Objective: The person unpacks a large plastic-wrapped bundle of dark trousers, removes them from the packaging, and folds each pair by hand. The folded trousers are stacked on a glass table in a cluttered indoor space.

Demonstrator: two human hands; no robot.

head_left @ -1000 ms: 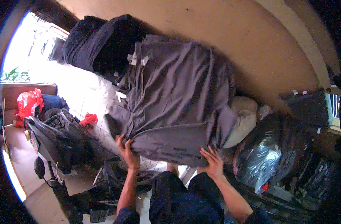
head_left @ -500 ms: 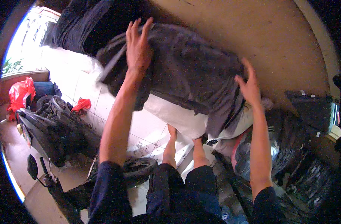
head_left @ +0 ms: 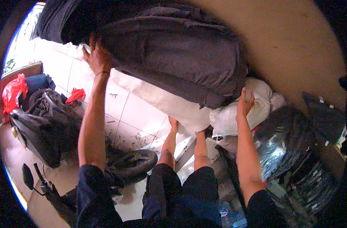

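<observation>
- While the left hand [head_left: 98,57] is gripping the big grey sack [head_left: 177,53] by its left end, it's sitting atop a white sack [head_left: 162,102].
- Right hand [head_left: 244,104], fingers open, is pressing a stuffed white bag [head_left: 257,98] beside shiny black bags [head_left: 291,148]; contents hidden.

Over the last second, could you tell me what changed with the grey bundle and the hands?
The grey bundle went from low before the person up onto the stack against the wall. The left hand rose with it and presses its left end; the right hand now rests lower, at the white sack. The scooter stayed put.
</observation>
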